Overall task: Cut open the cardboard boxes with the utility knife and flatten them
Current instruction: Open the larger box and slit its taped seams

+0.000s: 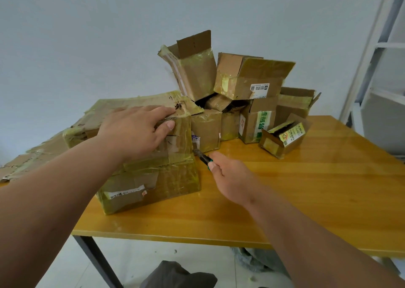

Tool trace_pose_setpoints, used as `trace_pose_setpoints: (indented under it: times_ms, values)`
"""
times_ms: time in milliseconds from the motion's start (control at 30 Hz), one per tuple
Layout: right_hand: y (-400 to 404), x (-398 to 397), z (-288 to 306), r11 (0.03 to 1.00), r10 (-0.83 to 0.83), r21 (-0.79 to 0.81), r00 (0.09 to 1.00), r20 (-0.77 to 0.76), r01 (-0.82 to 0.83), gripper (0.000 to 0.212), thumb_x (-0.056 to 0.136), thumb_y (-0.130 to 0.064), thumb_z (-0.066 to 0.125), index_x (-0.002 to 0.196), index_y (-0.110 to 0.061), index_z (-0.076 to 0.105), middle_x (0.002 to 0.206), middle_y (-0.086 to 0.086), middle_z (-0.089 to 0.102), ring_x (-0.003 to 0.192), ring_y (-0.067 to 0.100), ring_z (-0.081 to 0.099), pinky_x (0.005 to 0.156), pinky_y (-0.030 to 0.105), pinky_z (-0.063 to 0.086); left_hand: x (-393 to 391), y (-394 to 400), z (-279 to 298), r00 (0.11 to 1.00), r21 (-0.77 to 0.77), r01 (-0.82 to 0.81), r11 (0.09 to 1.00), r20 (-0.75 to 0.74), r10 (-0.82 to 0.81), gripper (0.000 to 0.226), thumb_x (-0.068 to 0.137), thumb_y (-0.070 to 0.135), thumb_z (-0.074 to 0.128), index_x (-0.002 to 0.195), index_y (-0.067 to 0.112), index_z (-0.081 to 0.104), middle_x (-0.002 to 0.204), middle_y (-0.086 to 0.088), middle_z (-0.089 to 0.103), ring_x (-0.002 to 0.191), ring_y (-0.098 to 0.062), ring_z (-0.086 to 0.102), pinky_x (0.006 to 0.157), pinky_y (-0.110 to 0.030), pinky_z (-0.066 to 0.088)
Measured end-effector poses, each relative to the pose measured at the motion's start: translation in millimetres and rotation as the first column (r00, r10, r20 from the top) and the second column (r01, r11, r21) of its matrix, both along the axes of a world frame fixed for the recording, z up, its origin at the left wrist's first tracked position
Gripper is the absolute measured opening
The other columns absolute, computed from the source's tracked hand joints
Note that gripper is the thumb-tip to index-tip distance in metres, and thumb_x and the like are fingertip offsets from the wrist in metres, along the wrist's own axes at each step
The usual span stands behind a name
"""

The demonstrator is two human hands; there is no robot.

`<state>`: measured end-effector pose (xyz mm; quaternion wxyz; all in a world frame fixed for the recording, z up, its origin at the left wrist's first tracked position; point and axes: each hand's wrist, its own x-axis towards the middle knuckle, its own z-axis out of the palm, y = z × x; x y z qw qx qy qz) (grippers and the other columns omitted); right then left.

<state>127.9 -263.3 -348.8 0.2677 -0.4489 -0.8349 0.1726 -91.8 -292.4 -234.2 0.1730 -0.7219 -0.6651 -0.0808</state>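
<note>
— While the left hand (140, 132) presses flat on the big box (142, 156) on the table (306, 189), where's the knife (202, 157)?
— Gripped in the right hand (230, 178) — at the box's corner. Cut slowly, away from fingers.

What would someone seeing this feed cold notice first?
The big taped box at the near left of the yellow table draws the eye first, with the left hand laid over its top corner. Next comes the right hand, gripping the utility knife with its tip at the box's right edge. Behind them, a jumbled pile of opened boxes stands against the wall.
</note>
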Motion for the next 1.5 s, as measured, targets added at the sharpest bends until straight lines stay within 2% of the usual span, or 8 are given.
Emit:
trace_pose_setpoints:
  times_ms: [167,400,900,1033,1167,1300,1400,1500]
  values:
    - [1,1,0,1.0,0.005,0.017,1.0,0.016,-0.005,0.024,0.108,-0.021,0.035,0.122,-0.015,0.053,0.071,-0.001,0.056,0.055,0.011,0.046,0.046,0.025,0.032,1,0,1,1.0,-0.006,-0.015,1.0,-0.001,0.015,0.053,0.096,0.061,0.014,0.145,0.048,0.025,0.152,0.02,0.035,0.136,-0.019,0.04,0.103,-0.044,0.035]
    - [-5,6,-5,1.0,0.008,-0.002,0.995,0.101,-0.008,0.021,0.108,-0.026,0.033,0.102,-0.017,0.051,0.075,0.0,0.055,0.059,0.011,0.044,0.049,0.023,0.03,1,-1,0,1.0,-0.007,-0.013,1.0,0.003,0.013,0.053,0.096,0.061,0.014,0.145,0.048,0.026,0.151,0.018,0.036,0.136,-0.02,0.041,0.103,-0.043,0.035]
    - [-10,11,-10,0.999,-0.04,0.006,0.961,0.274,0.04,0.022,0.108,-0.032,0.032,0.104,-0.022,0.051,0.08,-0.003,0.056,0.065,0.01,0.049,0.054,0.027,0.039,1,-1,1,1.0,-0.017,-0.024,1.0,-0.004,0.024,0.053,0.096,0.062,0.015,0.146,0.046,0.026,0.153,0.014,0.036,0.137,-0.023,0.04,0.104,-0.046,0.034]
    - [-18,12,-14,0.998,-0.016,-0.044,0.884,0.466,0.041,0.017,0.106,-0.031,0.036,0.096,-0.026,0.049,0.081,-0.002,0.056,0.071,0.013,0.055,0.059,0.029,0.045,1,-2,2,0.999,-0.02,-0.032,0.999,0.009,0.032,0.053,0.096,0.061,0.016,0.146,0.047,0.026,0.153,0.014,0.035,0.137,-0.023,0.039,0.105,-0.045,0.033]
    - [-17,8,-10,0.999,0.0,-0.042,0.853,0.521,0.025,0.017,0.105,-0.03,0.037,0.096,-0.025,0.051,0.082,-0.002,0.055,0.076,0.014,0.054,0.063,0.03,0.045,1,-3,1,1.0,-0.012,-0.031,0.999,0.004,0.031,0.053,0.096,0.061,0.015,0.146,0.046,0.026,0.153,0.014,0.036,0.138,-0.022,0.038,0.105,-0.044,0.032]
    - [-15,12,-12,0.997,-0.025,-0.053,0.898,0.44,0.054,0.022,0.107,-0.033,0.033,0.099,-0.023,0.052,0.082,-0.002,0.055,0.069,0.011,0.05,0.059,0.027,0.042,1,-2,1,0.999,-0.009,-0.039,0.999,-0.006,0.039,0.053,0.096,0.062,0.015,0.146,0.047,0.025,0.153,0.014,0.036,0.138,-0.021,0.038,0.105,-0.043,0.032]
    - [-16,16,-14,0.994,-0.103,0.071,0.938,0.332,0.084,0.02,0.108,-0.033,0.031,0.097,-0.026,0.046,0.077,-0.006,0.053,0.061,0.008,0.047,0.053,0.024,0.036,0,-1,0,1.0,0.006,-0.027,1.0,-0.009,0.028,0.054,0.096,0.061,0.014,0.146,0.047,0.025,0.153,0.014,0.036,0.137,-0.021,0.039,0.104,-0.044,0.032]
    - [-12,10,-14,0.984,-0.14,0.138,0.971,0.193,0.114,0.023,0.107,-0.032,0.032,0.105,-0.023,0.052,0.076,-0.005,0.054,0.063,0.01,0.051,0.053,0.025,0.036,-2,1,0,1.0,0.012,-0.02,1.0,-0.01,0.02,0.053,0.096,0.062,0.015,0.146,0.047,0.026,0.153,0.014,0.036,0.137,-0.022,0.039,0.103,-0.044,0.033]
